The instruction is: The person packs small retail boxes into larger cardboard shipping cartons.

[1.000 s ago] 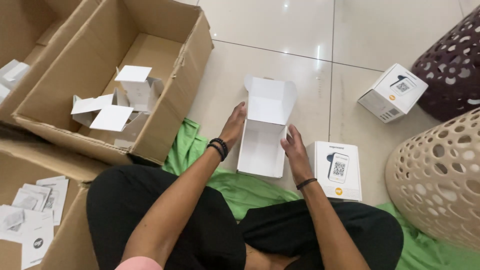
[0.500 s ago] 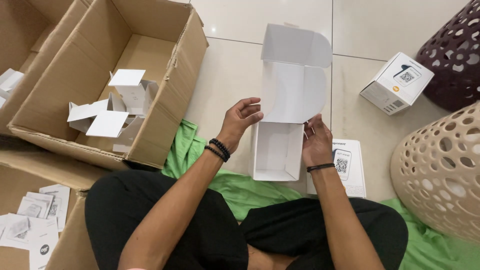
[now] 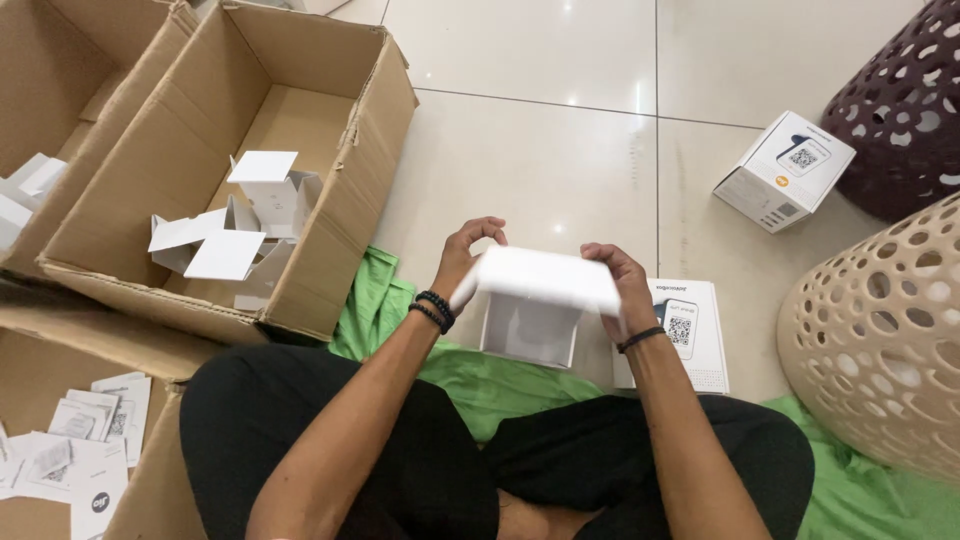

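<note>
Both hands hold a small white cardboard box (image 3: 535, 300) above the tiled floor, in front of my crossed legs. My left hand (image 3: 462, 255) grips its left side, a dark bead bracelet on the wrist. My right hand (image 3: 618, 280) grips its right side, a black band on the wrist. The box's white lid flap is folded down over the top. Just right of the box a flat printed white sleeve (image 3: 688, 330) lies on the floor.
A large open carton (image 3: 345, 190) at the left holds several opened white boxes. A second carton (image 3: 50, 80) stands further left. Paper leaflets (image 3: 75, 450) lie bottom left. A printed white box (image 3: 785, 170), a dark perforated basket (image 3: 905, 100), a beige perforated basket (image 3: 890, 330) and a green cloth (image 3: 500, 380) are around me.
The box's lid stood open and raised before; now it is folded down over the box. Both hands moved from the floor up onto the box's sides.
</note>
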